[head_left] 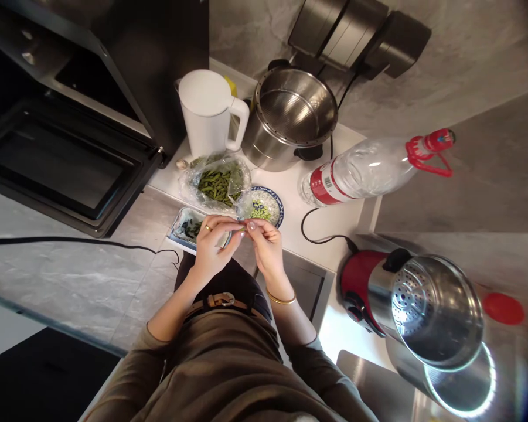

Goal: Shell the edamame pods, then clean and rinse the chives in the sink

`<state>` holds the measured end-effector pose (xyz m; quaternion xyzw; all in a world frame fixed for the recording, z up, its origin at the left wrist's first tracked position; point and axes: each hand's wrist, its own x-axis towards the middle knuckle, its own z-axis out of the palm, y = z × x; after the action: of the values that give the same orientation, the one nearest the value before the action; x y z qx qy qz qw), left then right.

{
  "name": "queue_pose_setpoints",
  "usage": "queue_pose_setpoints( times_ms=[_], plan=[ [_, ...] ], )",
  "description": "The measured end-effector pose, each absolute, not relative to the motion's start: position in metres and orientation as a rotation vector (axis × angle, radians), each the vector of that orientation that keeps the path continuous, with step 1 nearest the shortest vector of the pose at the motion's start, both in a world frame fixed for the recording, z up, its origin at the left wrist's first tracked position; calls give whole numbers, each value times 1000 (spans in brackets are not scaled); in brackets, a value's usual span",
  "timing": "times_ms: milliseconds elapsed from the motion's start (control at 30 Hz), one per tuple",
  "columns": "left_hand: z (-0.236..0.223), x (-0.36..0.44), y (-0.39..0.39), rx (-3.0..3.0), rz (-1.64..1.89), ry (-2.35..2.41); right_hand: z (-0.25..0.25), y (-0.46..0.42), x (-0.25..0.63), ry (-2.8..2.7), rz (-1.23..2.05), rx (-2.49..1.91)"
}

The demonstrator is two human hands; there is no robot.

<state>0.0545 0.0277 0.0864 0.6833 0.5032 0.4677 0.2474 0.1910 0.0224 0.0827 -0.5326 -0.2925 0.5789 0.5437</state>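
My left hand (213, 243) and my right hand (266, 246) meet over the counter edge, fingertips pinched together on a small green bean pod (241, 228). Just beyond them lies a clear plastic bag of green pods (215, 184). A round blue-patterned dish (270, 205) with green beans sits right of the bag. A rectangular blue dish (184, 225) holding dark green pieces sits under my left hand.
A white kettle (208, 111) and a steel pot (290, 117) stand behind the bag. A large water bottle (369, 170) lies at the right. A red and steel appliance (422, 305) stands near right. An open black oven (65, 146) is at left.
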Motion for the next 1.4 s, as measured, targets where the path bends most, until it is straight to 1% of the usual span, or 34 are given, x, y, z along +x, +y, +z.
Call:
queue_pose_setpoints(
  times_ms=[100,200,267,333,433,533,633,733,833,900,1033,1133,1267,1400],
  plan=[
    [39,31,25,1884,873,1589,48,34,192,-905,1306,-1396],
    [-12,11,29,1843,449,1756,13,63,186,-1182,1245,-1466],
    [-34,5,34,1864,310,1785,-4,92,176,-1410,1181,-1515],
    [-44,5,40,1868,222,1796,-15,122,162,-1651,1113,-1578],
    [-43,11,52,1813,240,1840,-24,158,139,-2023,956,-1694],
    [-37,17,63,1741,436,1872,-29,176,121,-2327,782,-1765],
    [-35,17,73,1721,653,1812,-29,179,115,-2426,670,-1805],
    [-36,13,84,1713,864,1772,-25,171,119,-2344,656,-1786],
    [-34,7,97,1713,969,1799,-20,154,129,-2206,754,-1730],
    [-32,4,105,1773,900,1731,-20,139,135,-2023,882,-1696],
    [-27,-4,110,1877,689,1477,-25,111,143,-1408,1194,-1595],
    [-22,-9,102,1903,600,1395,-24,93,142,-1013,1362,-1459],
    [-12,-14,91,1929,661,1337,-14,73,133,-525,1501,-1240],
    [-6,-13,87,2015,756,1280,-8,62,127,-121,1508,-1060]
  ],
)
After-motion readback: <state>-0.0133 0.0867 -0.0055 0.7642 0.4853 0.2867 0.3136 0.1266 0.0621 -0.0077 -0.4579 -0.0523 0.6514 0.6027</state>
